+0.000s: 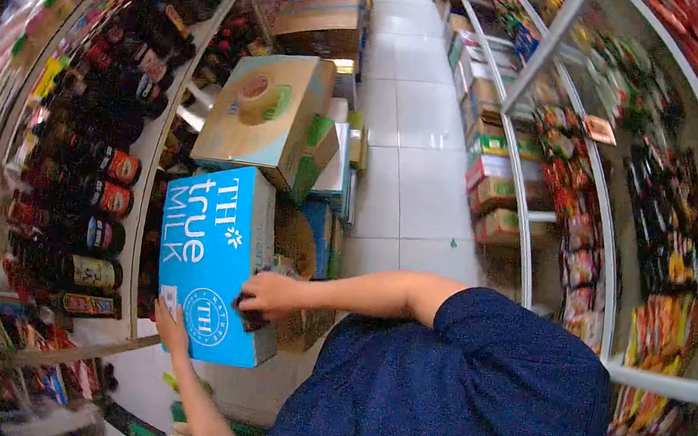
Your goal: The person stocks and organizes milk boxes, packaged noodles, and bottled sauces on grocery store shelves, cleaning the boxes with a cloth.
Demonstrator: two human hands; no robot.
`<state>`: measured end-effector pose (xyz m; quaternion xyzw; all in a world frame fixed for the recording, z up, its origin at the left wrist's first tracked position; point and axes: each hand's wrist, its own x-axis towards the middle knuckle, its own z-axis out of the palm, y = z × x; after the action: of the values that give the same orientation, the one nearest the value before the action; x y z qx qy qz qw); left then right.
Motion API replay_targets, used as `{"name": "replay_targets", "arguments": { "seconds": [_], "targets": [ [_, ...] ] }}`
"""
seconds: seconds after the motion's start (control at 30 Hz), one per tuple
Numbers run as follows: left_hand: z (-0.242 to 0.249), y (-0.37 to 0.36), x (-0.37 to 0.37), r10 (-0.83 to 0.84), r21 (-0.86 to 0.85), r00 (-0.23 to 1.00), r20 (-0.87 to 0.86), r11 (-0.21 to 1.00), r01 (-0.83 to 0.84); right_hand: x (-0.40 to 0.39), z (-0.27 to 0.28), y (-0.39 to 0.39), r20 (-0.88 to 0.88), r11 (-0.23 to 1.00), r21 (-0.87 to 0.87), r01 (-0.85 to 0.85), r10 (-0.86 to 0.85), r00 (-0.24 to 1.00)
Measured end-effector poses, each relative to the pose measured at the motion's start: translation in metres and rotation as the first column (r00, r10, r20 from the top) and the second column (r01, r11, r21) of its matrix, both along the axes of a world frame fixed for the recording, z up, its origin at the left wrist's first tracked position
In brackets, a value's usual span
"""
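Observation:
A blue and white milk carton box (pixel 203 256) lies at the left of centre, its large printed face up. My left hand (pixel 173 329) rests on the box's lower left edge, fingers spread beside a small white label (pixel 168 297). My right hand (pixel 270 293) is closed over the box's right edge, round a small dark object (pixel 250 318). That object is mostly covered by my fingers, and I cannot make out what it is.
A brown carton (pixel 262 109) sits just beyond the blue box, with more boxes behind. Bottles and jars (pixel 109 195) fill the left shelves. A white tiled aisle (pixel 397 119) runs ahead, and metal-framed racks (pixel 509 142) of packets stand right.

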<state>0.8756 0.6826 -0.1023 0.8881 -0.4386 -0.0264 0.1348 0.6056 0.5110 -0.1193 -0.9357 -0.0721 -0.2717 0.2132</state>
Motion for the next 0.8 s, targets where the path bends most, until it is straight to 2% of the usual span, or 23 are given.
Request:
{"name": "replay_targets", "arguments": {
  "seconds": [0.03,0.1,0.13,0.2,0.23,0.3,0.33,0.37,0.4,0.43,0.47,0.5,0.53,0.57,0.63,0.67,0.7,0.77,0.8],
  "targets": [
    [-0.005,0.001,-0.002,0.025,0.018,0.997,0.069,0.999,-0.026,0.002,0.002,-0.005,-0.119,0.966,0.253,0.06,-0.03,0.992],
    [-0.003,0.003,0.001,0.031,0.025,0.988,0.149,0.999,-0.035,-0.011,0.013,-0.006,-0.106,0.873,0.418,0.249,-0.225,0.969],
    [-0.004,0.003,0.002,0.056,0.03,0.989,0.136,0.998,-0.06,-0.01,0.007,0.0,-0.102,0.867,0.418,0.269,-0.25,0.963],
    [-0.002,0.002,-0.005,0.061,0.015,0.991,0.119,0.998,-0.063,-0.009,-0.01,0.026,-0.167,0.49,0.771,0.407,-0.461,0.872],
    [0.002,0.0,-0.007,0.047,0.011,0.992,0.118,0.999,-0.049,-0.011,-0.014,0.04,-0.204,0.393,0.837,0.382,-0.422,0.883],
    [0.005,-0.001,-0.013,0.07,0.013,0.992,0.108,0.997,-0.072,-0.014,-0.028,0.069,-0.145,0.407,0.855,0.321,-0.406,0.902],
    [0.007,0.0,-0.015,0.063,0.013,0.992,0.111,0.998,-0.065,-0.014,-0.036,0.089,-0.171,0.373,0.862,0.343,-0.423,0.89],
    [0.008,-0.001,-0.017,-0.115,-0.052,0.976,0.184,0.991,0.126,-0.015,-0.044,0.103,-0.197,0.339,0.867,0.364,-0.438,0.877],
    [0.013,-0.002,-0.02,-0.281,-0.098,0.922,0.267,0.944,0.316,-0.028,-0.022,0.112,-0.424,0.05,0.893,0.447,-0.241,0.873],
    [0.018,-0.003,-0.022,-0.429,-0.123,0.83,0.356,0.859,0.496,-0.023,-0.033,0.121,-0.418,0.045,0.896,0.441,-0.245,0.875],
    [0.023,-0.006,-0.023,-0.587,0.055,0.742,0.322,0.794,0.605,-0.018,-0.046,0.131,-0.414,-0.011,0.902,0.431,-0.302,0.859],
    [0.025,-0.01,-0.024,-0.59,0.058,0.74,0.322,0.793,0.607,-0.014,-0.05,0.137,-0.414,-0.066,0.906,0.419,-0.357,0.838],
    [0.025,-0.015,-0.024,-0.567,0.064,0.801,0.192,0.822,0.566,-0.01,-0.054,0.14,-0.439,-0.135,0.897,0.421,-0.374,0.816],
    [0.024,-0.014,-0.022,-0.529,0.077,0.846,0.059,0.848,0.525,-0.003,-0.057,0.143,-0.438,-0.137,0.898,0.419,-0.377,0.816],
    [0.011,-0.016,-0.011,-0.479,0.009,0.874,0.077,0.877,0.48,0.006,-0.044,0.135,-0.384,-0.091,0.902,0.421,-0.612,0.691],
    [0.009,-0.017,-0.009,-0.468,0.038,0.879,0.089,0.884,0.466,0.007,-0.034,0.129,-0.341,-0.139,0.936,0.324,-0.591,0.731],
    [0.005,-0.015,-0.007,-0.451,0.069,0.887,0.097,0.892,0.446,0.007,-0.022,0.122,-0.345,-0.141,0.934,0.327,-0.586,0.733],
    [0.004,-0.015,-0.006,-0.455,0.035,0.886,0.089,0.89,0.454,0.013,-0.01,0.111,-0.275,-0.061,0.946,0.317,-0.667,0.693],
    [0.012,-0.016,-0.013,-0.455,0.052,0.887,0.079,0.89,0.452,0.017,-0.017,0.111,-0.273,-0.057,0.947,0.316,-0.661,0.699]
  ]
}}
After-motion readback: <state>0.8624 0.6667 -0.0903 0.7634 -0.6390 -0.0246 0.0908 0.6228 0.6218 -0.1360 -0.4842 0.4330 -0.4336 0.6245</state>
